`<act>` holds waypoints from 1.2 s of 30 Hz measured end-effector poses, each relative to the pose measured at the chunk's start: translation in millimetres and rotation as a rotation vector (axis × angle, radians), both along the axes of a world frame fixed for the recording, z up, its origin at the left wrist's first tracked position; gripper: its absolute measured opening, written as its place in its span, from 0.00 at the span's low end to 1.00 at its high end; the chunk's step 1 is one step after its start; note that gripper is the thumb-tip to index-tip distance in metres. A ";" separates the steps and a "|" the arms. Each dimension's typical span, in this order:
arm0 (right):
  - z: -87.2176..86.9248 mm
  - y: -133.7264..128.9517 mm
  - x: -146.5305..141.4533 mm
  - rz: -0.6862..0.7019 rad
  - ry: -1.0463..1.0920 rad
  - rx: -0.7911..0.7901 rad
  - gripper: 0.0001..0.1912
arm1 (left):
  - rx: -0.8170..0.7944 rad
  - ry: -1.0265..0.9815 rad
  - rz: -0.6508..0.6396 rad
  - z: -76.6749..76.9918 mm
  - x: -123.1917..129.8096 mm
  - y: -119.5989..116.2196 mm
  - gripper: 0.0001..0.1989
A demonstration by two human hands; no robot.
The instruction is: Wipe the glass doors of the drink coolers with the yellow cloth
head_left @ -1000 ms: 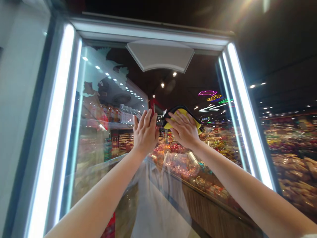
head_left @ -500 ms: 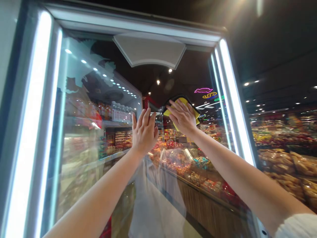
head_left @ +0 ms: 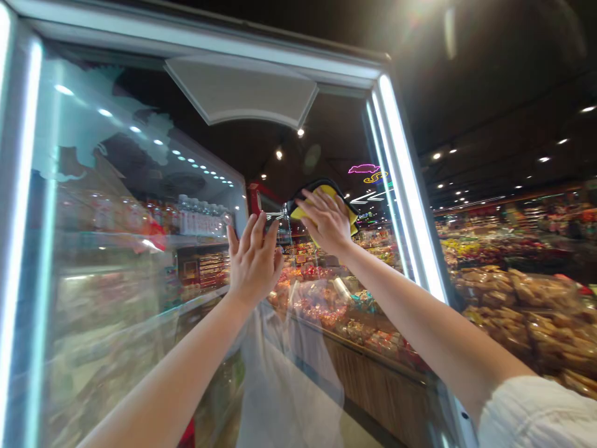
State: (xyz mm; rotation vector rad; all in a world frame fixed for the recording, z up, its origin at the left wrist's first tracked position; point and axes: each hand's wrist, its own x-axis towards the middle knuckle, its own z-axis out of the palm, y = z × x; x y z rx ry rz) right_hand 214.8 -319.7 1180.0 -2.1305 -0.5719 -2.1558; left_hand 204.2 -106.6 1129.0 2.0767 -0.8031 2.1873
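1. Now the bare right hand (head_left: pixel 330 225) lies over a soft yellow cloth with a black border (head_left: pixel 332 188), both left of the tall, bright white light strip (head_left: pixel 411 186) that lines the frame of a clear glass panel (head_left: pixel 196 174)
2. Its fingers are somewhat spread and laid flat, seeming to press the cloth to the glass rather than pinch it (whether any edge is tucked under the palm, I cannot tell)
3. Farther left of the strip, the bare left hand (head_left: pixel 254 264) holds nothing visible; its fingers are spread upward, thumb apart, and the palm appears to rest on the glass, though the contact itself is hidden
4. Compared with a second ago, cloth and hands show nearer to the strip, with about the same gap between the hands, and a loose cream fabric sleeve (head_left: pixel 536 410) has come into sight below and right of the strip
5. For the work in hand, that suggests the cloth now covers a patch closer to the strip's side of the panel, while the left hand seems to serve as a steadying support
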 end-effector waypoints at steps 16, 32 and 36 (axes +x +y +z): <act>-49.4 -94.3 13.3 0.003 -0.013 -0.148 0.22 | -0.012 0.019 -0.057 -4.1 3.0 -40.7 0.30; -59.9 -165.4 24.8 0.006 -0.071 0.047 0.21 | -0.022 -0.006 -0.097 -10.5 17.2 -80.5 0.30; -16.1 -177.9 29.4 -0.055 -0.083 0.218 0.22 | 0.001 -0.018 -0.098 -8.8 18.5 -83.5 0.31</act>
